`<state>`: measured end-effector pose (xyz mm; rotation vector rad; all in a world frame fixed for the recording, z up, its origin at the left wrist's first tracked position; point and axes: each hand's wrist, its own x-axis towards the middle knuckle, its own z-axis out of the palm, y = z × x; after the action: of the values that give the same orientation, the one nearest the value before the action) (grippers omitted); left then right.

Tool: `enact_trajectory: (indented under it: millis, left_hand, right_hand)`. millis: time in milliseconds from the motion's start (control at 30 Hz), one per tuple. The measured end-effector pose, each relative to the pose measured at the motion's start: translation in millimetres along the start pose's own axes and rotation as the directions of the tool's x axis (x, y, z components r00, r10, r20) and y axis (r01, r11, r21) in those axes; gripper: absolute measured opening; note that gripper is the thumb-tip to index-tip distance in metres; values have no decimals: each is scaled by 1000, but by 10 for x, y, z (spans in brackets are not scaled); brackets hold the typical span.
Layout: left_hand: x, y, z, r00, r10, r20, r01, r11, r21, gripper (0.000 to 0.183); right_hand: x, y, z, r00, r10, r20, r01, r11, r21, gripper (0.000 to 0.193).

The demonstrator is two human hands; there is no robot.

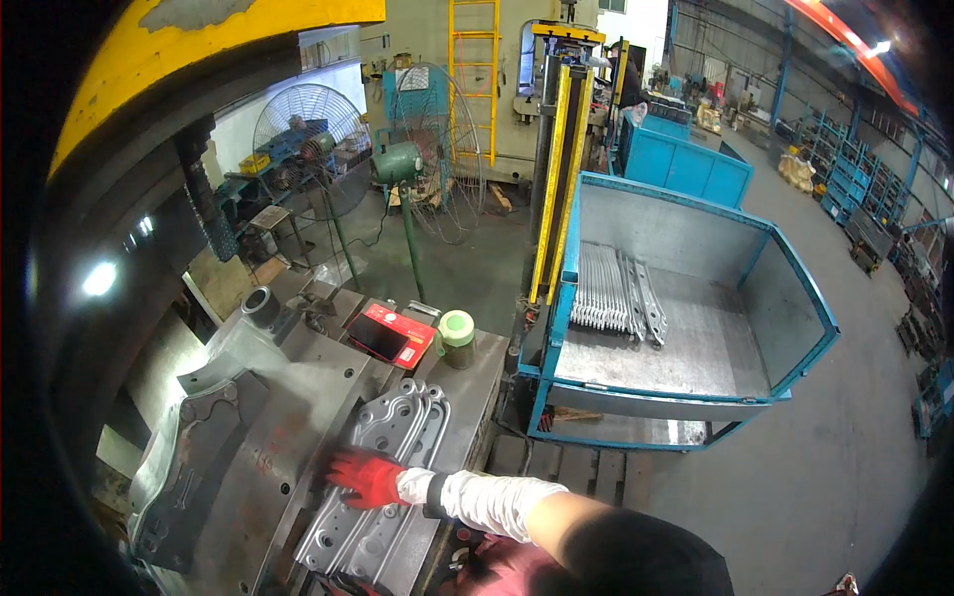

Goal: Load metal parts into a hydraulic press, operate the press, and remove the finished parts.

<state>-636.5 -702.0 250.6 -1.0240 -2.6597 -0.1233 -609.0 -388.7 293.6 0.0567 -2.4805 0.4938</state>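
My right hand (pixel 366 479), in a red glove with a white sleeve and a dark band at the wrist, rests on long stamped metal plates (pixel 373 536) with holes and raised ribs. Its fingers look spread toward the plates' left edge; their dark tips are blurred. More plates of that shape lie under and beside it, overlapping on the machine bed. Left of the hand is the steel die (pixel 288 437), with a dark curved shaped block (pixel 199 452) on it. My left hand is out of view.
A dark phone on a red box (pixel 402 343) and a green-lidded jar (pixel 457 338) stand beyond the plates. A blue-framed cart (pixel 686 392) at right holds a row of stamped plates (pixel 606 288). A yellow-edged post (pixel 556 189) rises beside it. Fans (pixel 397 164) stand behind.
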Motion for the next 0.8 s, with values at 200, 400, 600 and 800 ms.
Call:
enact_trajectory:
  millis: [200,400,600,800]
  left_hand:
    - [-64,-59,227,987,147,70,-161,813,560,63]
    - [-116,-306,433,900,300,317,-415,369,831,57]
    - [-54,-208,173,858,362,363,-449,189,873,53]
    - [-12,-12,19,946,312,83,-300,756,582,52]
  right_hand:
    - [-52,49,106,999,16,-44,-15,1000,22,59]
    - [-23,4,51,999,-11,-42,10,1000,-6,56]
    - [-36,45,121,998,7,-55,-5,999,32,58]
    - [-36,21,64,999,15,-42,-14,1000,18,58]
